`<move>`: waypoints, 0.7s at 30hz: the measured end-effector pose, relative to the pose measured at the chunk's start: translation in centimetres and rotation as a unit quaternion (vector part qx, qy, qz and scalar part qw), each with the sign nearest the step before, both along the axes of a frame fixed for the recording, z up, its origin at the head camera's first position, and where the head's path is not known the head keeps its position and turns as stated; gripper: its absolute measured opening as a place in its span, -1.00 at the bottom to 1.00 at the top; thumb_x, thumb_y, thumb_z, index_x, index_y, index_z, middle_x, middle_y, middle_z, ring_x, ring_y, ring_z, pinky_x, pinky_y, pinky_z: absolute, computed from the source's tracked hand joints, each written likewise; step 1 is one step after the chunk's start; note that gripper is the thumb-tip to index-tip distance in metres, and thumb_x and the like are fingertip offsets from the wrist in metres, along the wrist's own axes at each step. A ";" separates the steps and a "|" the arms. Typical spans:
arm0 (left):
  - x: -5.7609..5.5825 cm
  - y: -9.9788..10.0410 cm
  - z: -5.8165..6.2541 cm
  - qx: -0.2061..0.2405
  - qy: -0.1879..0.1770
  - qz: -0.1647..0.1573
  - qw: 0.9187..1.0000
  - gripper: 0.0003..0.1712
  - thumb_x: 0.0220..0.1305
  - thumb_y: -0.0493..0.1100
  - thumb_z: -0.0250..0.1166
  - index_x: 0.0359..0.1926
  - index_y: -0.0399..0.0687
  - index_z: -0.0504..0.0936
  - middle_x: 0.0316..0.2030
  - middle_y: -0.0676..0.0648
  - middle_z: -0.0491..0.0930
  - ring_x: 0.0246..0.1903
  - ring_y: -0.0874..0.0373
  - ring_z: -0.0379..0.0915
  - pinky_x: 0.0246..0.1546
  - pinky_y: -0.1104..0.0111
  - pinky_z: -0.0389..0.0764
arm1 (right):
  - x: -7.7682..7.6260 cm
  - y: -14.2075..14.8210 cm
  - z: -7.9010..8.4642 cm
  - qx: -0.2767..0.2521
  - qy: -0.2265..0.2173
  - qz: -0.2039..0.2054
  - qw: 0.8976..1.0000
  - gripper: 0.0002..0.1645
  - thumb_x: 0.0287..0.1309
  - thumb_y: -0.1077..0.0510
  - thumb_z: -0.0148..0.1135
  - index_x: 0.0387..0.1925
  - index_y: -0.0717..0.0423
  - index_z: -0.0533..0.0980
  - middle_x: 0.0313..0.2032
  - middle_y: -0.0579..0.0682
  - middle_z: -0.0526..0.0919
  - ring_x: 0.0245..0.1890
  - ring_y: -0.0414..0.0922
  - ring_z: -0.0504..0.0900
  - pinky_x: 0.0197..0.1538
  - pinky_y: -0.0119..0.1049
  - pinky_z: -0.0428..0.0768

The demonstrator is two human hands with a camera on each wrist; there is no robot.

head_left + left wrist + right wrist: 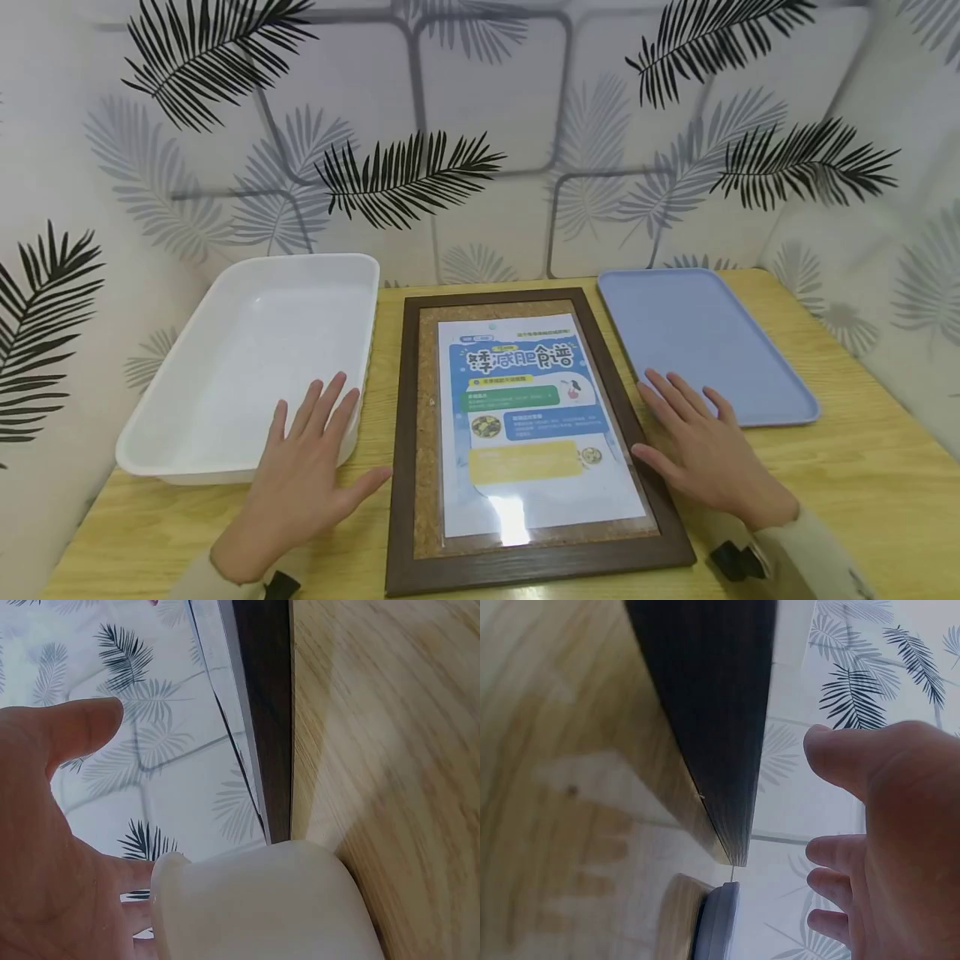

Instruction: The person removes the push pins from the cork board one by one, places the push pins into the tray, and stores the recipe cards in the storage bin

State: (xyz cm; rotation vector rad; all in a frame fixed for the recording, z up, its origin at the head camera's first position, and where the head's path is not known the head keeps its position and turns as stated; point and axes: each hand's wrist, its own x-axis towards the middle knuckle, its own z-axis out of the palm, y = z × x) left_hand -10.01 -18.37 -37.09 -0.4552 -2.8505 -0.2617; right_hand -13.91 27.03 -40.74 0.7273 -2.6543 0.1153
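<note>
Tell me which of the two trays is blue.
The shallow tray, right of the brown frame and near the right hand. The other, the deep tray left of the frame, is white with higher walls.

White basin (pixel 255 375), blue tray (pixel 697 333), brown frame (pixel 406 433), yellow wood-grain table (pixel 862 467), black and grey leaf-print backdrop (pixel 495 217)
</note>
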 end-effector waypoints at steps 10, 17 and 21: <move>-0.5 0.5 0.2 -0.003 0.000 0.001 1.000 0.05 0.10 0.43 0.16 0.40 -0.19 0.23 0.46 -0.21 0.09 0.43 -0.25 -0.03 0.31 -0.26 -0.07 | -0.3 -0.5 0.3 -0.005 -0.003 0.017 1.000 -0.12 0.27 -0.38 -0.03 0.35 0.18 0.30 0.39 0.12 0.28 0.31 0.17 0.27 0.19 0.24 0.15; -0.8 0.9 0.3 0.006 -0.016 0.001 1.000 0.04 0.12 0.42 0.15 0.40 -0.21 0.24 0.46 -0.21 0.07 0.43 -0.25 -0.06 0.33 -0.25 -0.11 | -0.6 -1.3 0.7 -0.040 0.002 0.038 0.998 -0.18 0.29 -0.31 0.02 0.34 0.17 0.31 0.38 0.12 0.29 0.32 0.16 0.26 0.19 0.25 0.11; -1.2 1.1 0.3 0.007 -0.018 -0.001 1.000 0.05 0.11 0.41 0.16 0.41 -0.21 0.22 0.46 -0.22 0.07 0.43 -0.25 -0.06 0.33 -0.25 -0.11 | -0.9 -1.7 0.9 -0.041 -0.010 0.045 0.998 -0.19 0.28 -0.29 0.05 0.33 0.17 0.31 0.37 0.12 0.30 0.33 0.15 0.26 0.16 0.26 0.14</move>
